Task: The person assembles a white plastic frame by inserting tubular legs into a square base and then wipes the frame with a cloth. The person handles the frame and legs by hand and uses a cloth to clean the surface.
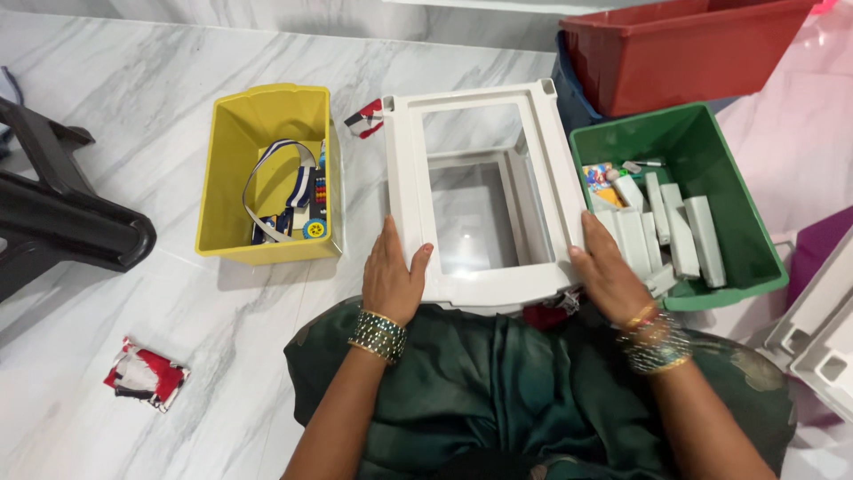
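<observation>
A white plastic frame [480,100], open in the middle, stands on the marble floor in front of my lap. My left hand [392,276] grips its near left corner, thumb on the top rim. My right hand [608,274] holds its near right corner, fingers wrapped over the edge. Both wrists wear bangles. Through the frame's opening I see its lower shelf and the floor.
A yellow bin [267,111] with a strap and small toys sits to the left. A green bin [755,240] with several white plastic pieces is at the right, a red bin [684,49] behind it. Black chair legs [62,213] are far left, a red-white packet [144,373] lies near left, white parts [822,342] far right.
</observation>
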